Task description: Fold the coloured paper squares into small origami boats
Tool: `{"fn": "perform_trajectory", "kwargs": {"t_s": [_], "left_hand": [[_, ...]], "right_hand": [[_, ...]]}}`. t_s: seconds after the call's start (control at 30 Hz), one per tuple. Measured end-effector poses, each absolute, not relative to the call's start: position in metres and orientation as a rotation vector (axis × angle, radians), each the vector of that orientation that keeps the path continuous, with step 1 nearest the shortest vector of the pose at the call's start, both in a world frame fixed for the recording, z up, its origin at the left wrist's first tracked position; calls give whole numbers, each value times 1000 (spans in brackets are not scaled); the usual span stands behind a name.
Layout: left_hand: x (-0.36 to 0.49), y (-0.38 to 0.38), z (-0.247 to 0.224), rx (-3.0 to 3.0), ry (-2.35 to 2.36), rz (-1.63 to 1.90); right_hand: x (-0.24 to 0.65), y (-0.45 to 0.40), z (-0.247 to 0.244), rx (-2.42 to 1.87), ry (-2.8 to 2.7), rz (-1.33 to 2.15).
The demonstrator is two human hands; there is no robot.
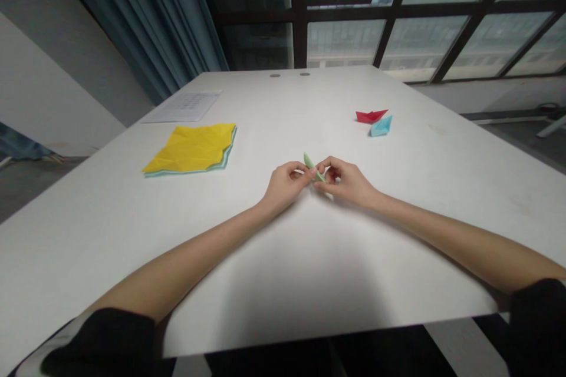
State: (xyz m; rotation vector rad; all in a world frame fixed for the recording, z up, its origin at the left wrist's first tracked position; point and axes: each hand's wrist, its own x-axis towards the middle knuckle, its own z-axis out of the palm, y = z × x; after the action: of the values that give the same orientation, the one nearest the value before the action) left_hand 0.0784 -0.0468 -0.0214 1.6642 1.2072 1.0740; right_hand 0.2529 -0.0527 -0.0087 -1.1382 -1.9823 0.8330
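Left hand [285, 184] and right hand [349, 182] both pinch 1 green paper [308, 160], with 2 boats [381, 126] lying farther right.

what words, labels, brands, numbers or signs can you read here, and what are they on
None can be read.
Sheet behind the yellow stack: faint print, too small and blurred to read.
Green paper, yellow stack, red boat, blue boat: no text visible.

green paper [308, 159] partly behind fingers [328, 162]
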Motion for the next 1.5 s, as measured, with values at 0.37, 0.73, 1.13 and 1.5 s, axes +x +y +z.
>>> {"fn": "perform_trajectory", "kwargs": {"t_s": [0.37,0.73,1.13,1.5], "left_hand": [[78,-48,-15,1522,1072,1127],[72,-44,-23,1657,1083,1185],[70,-45,-26,2055,1152,996],[64,-50,-20,2683,1385,574]], "right_hand": [[252,-47,-15,-980,-1723,1123],[257,-41,-13,-1062,-1586,1188],[264,-40,-27,-1139,-2053,718],[267,-33,-28,-1145,-2374,371]]}}
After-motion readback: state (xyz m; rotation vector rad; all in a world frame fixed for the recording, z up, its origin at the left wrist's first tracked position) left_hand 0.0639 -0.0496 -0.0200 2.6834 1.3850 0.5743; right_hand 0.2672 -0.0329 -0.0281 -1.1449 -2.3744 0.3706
